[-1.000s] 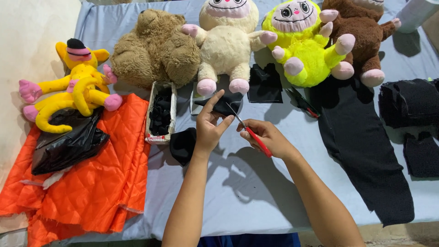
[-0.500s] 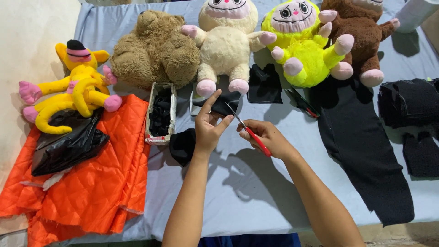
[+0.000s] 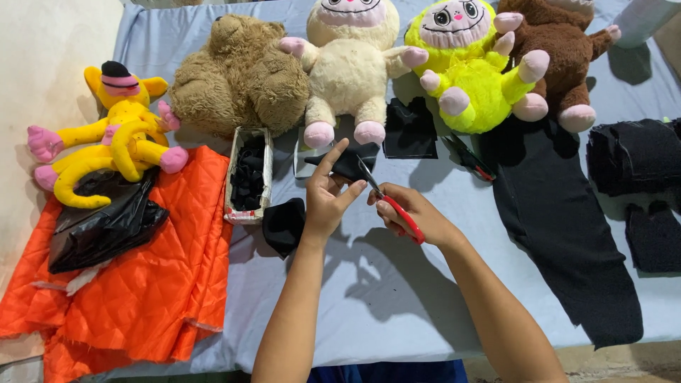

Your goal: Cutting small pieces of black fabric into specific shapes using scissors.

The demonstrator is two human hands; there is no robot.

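Observation:
My left hand (image 3: 328, 199) pinches a small piece of black fabric (image 3: 349, 161) above the blue-grey table (image 3: 397, 298). My right hand (image 3: 410, 213) grips red-handled scissors (image 3: 389, 201), whose blades point up into the fabric's edge. Both hands are near the middle of the table, just below a cream plush toy (image 3: 347, 67). Another scrap of black fabric (image 3: 284, 225) lies under my left wrist.
A tan bear (image 3: 237, 78), a neon yellow plush (image 3: 472, 67) and a brown plush (image 3: 560, 50) line the back. A yellow plush (image 3: 113, 135), black plastic bag (image 3: 106, 223) and orange quilted fabric (image 3: 142, 284) lie left. A small box of black pieces (image 3: 248, 175), black cloth (image 3: 560, 220), a stack (image 3: 631, 156).
Hardly anything differs: my hands stay in the same place, with the scissors still at the black fabric's edge.

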